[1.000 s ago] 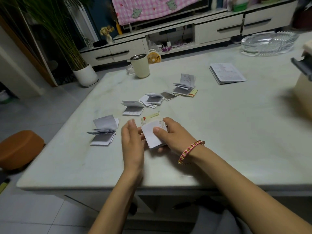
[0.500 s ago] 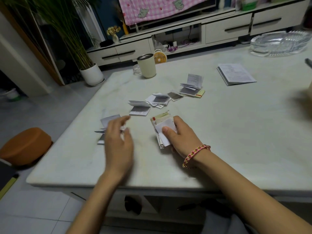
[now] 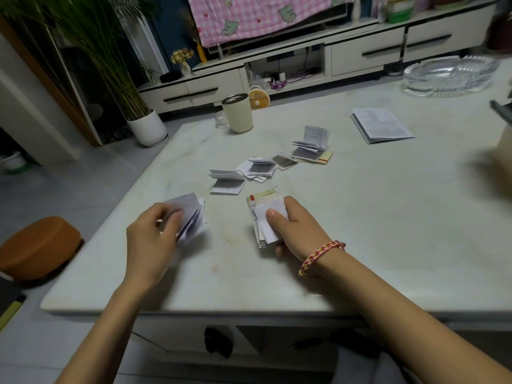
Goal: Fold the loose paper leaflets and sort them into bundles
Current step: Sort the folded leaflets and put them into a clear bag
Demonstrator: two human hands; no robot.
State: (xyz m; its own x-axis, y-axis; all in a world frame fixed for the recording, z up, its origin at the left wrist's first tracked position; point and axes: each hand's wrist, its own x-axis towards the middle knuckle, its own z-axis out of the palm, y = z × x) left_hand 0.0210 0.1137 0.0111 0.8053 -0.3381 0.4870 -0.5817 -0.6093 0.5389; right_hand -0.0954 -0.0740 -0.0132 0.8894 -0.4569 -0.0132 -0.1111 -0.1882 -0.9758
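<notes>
My right hand (image 3: 297,231) presses a stack of folded leaflets (image 3: 264,217) onto the pale table (image 3: 388,217), thumb on the white top sheet. My left hand (image 3: 151,239) grips a blurred bundle of folded white leaflets (image 3: 191,217) at the table's left, lifted slightly off the surface. Farther back lie a folded leaflet (image 3: 225,182), a loose cluster of leaflets (image 3: 259,169), and a pile with one sheet standing up (image 3: 311,146). A larger flat leaflet (image 3: 381,124) rests at the back right.
A cream cup (image 3: 237,113) and a small glass (image 3: 221,119) stand at the table's far left edge. A glass dish (image 3: 448,76) sits at the back right. An orange stool (image 3: 38,248) is on the floor to the left, a potted plant (image 3: 146,128) beyond.
My left hand left the stack, reached left to the bundle of white leaflets and took hold of it. My right hand stayed on its stack.
</notes>
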